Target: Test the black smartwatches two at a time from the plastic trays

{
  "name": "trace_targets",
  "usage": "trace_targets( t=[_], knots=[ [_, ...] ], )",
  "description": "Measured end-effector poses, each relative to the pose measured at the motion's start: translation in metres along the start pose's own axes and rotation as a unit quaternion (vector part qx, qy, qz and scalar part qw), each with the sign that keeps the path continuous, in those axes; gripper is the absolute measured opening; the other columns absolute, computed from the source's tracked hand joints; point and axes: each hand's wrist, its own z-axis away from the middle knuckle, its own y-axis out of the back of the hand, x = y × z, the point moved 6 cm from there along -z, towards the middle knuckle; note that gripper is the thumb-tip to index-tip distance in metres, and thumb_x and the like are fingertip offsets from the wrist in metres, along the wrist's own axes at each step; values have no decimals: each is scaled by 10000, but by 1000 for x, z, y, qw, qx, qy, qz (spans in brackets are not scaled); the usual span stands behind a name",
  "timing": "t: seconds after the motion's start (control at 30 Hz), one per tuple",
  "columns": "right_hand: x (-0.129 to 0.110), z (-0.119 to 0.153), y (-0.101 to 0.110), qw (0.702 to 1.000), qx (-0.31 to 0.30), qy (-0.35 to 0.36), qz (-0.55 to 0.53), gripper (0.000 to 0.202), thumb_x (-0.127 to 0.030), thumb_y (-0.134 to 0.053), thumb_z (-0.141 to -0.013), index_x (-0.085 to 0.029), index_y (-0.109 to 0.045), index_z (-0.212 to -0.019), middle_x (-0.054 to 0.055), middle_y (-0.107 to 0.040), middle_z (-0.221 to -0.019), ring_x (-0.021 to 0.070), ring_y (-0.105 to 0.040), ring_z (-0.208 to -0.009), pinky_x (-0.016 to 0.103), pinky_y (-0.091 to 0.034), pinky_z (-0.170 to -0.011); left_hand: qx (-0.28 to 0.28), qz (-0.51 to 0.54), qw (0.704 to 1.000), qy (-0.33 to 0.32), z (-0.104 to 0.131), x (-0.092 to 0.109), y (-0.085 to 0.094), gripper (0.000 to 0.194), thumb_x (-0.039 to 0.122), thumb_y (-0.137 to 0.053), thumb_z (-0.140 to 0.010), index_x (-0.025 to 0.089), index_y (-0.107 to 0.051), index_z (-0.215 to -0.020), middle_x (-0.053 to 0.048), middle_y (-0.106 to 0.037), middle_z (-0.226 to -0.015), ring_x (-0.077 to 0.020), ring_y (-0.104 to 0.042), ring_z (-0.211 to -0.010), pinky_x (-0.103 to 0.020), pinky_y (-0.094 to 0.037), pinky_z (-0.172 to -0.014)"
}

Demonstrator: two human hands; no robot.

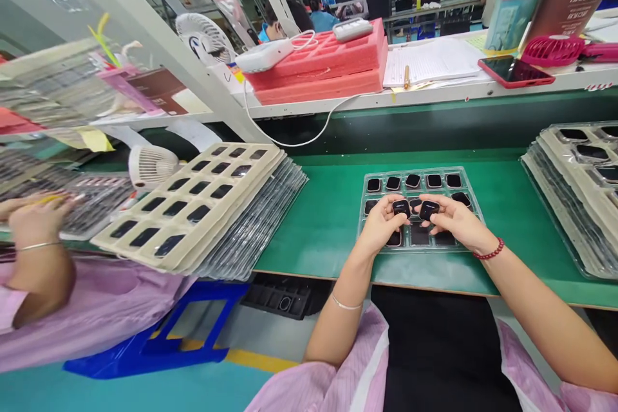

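Between the thumb and fingers of my left hand (383, 226) is a dark, square smartwatch case (400, 207) with rounded corners. My right hand (452, 222) pinches a second watch case (429, 210) of the same kind, close beside the first. Both are held just above a clear plastic tray (361, 222) on the green bench. More dark watch cases sit in its pockets, with a full row of them along the far side. My hands partly cover the middle and near pockets, so their contents are hard to make out.
A tall, leaning stack of trays (207, 206) with dark pieces stands left on the green bench (318, 206); another tray stack (574, 193) is at right. The shelf above bears pink foam (318, 71), a phone (516, 71) and a pink fan (553, 50). A co-worker's hand (36, 222) is far left.
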Motion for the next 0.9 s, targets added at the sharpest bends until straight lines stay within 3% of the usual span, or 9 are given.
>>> trace_targets(
  t=[0.1, 0.27, 0.37, 0.43, 0.5, 0.63, 0.73, 0.8, 0.9],
  knots=[
    [-3, 0, -3, 999, -1, 14, 46, 459, -235, -637, -757, -185, -576, -1209, 103, -665, -1114, 167, -675, -751, 286, -572, -616, -9, -14, 1000, -19, 1, 3, -3, 352, 207, -662, -698, 147, -533, -1020, -42, -627, -870, -99, -594, -640, -193, -454, -562],
    [-6, 1, -1, 998, -10, 19, 59, 516, -301, -643, -781, -213, -504, -1270, 107, -632, -1193, 204, -681, -866, 320, -568, -676, -14, -10, 1000, -22, 2, 6, -4, 453, 192, -655, -690, 163, -497, -1114, -48, -645, -905, -111, -595, -654, -245, -491, -662],
    [-8, 3, 13, 987, 63, 58, 133, 317, -407, -568, -854, -186, -575, -1080, 98, -691, -989, 217, -669, -825, 407, -549, -767, 5, -53, 998, -25, 2, 1, -5, 282, 296, -591, -797, 160, -539, -1039, -48, -644, -824, -142, -600, -644, -273, -480, -650],
    [-11, 9, 20, 948, 118, 104, 276, 220, -389, -538, -871, -192, -622, -922, 98, -696, -969, 255, -636, -949, 476, -488, -894, 20, -138, 988, -61, 4, 0, -9, 156, 295, -564, -832, 168, -587, -920, -59, -653, -812, -187, -626, -744, -325, -484, -754],
    [-11, 17, 20, 878, 141, 138, 435, 165, -334, -560, -848, -203, -661, -842, 103, -663, -1128, 308, -526, -1166, 541, -372, -1015, 27, -247, 962, -113, 7, 2, -17, 70, 254, -603, -810, 185, -608, -802, -86, -675, -940, -261, -608, -989, -421, -414, -953],
    [-7, 35, 30, 777, 172, 143, 588, 151, -320, -581, -841, -214, -682, -877, 92, -538, -1343, 360, -344, -1324, 632, -222, -1063, 56, -395, 902, -164, 13, 8, -21, 126, 243, -687, -756, 204, -630, -861, -121, -521, -1353, -346, -295, -1374, -546, -108, -1136],
    [-10, 48, 47, 734, 198, 131, 636, 188, -336, -559, -870, -202, -680, -819, 111, -551, -1313, 380, -334, -1319, 655, -203, -1045, 61, -475, 865, -152, 19, 13, 0, 323, 315, -610, -830, 201, -593, -1131, -138, -451, -1424, -311, -306, -1382, -515, -163, -1138],
    [-10, 55, 54, 717, 202, 114, 657, 192, -358, -600, -846, -187, -685, -837, 146, -522, -1337, 415, -311, -1323, 675, -200, -1029, 69, -524, 840, -125, 25, 12, 27, 438, 365, -577, -845, 171, -552, -1237, -160, -462, -1413, -304, -349, -1362, -493, -227, -1127],
    [-7, 62, 51, 763, 175, 101, 615, 171, -306, -641, -806, -170, -649, -908, 174, -510, -1337, 371, -363, -1316, 574, -320, -1027, 154, -578, 801, -18, 33, 3, 83, 512, 415, -523, -844, 112, -554, -1255, -215, -382, -1462, -376, -275, -1397, -616, -174, -1111]
  ],
)
